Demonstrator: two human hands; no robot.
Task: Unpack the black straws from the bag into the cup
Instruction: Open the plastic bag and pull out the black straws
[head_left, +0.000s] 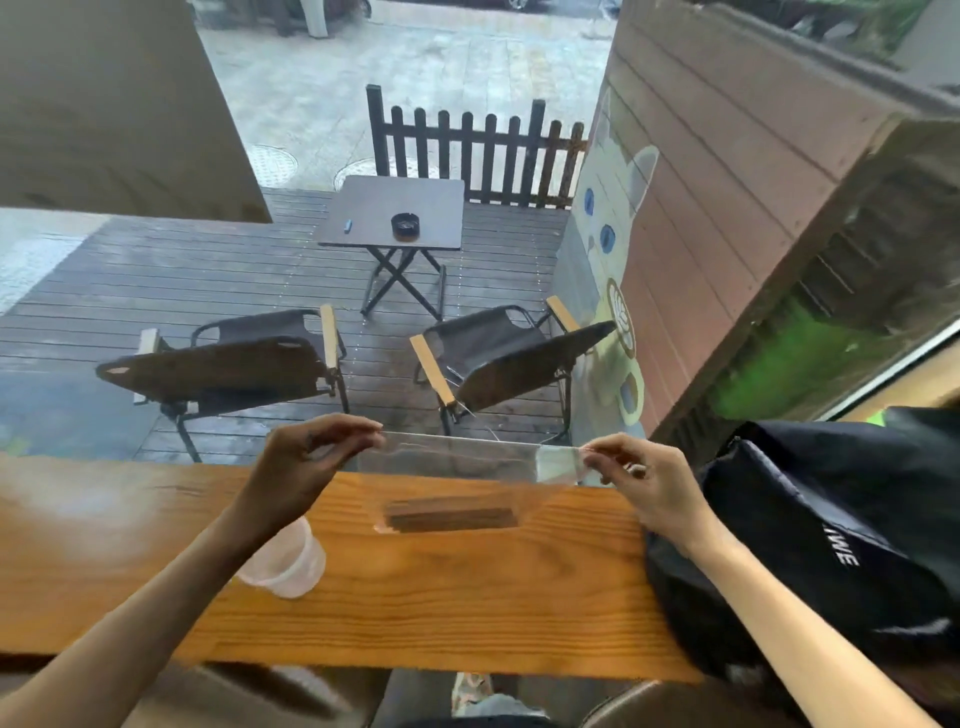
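The black straws lie in the bottom of the clear bag, below the fingers. Left hand and right hand each pinch a top corner. Better to pull the mouth apart gently, near the cup on the bench.

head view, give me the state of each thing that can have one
clear bag: held up by its top corners, straws inside
black straws: bundled at the bag's bottom
cup: on the counter, no straws in it
left hand: pinching bag
right hand: pinching bag
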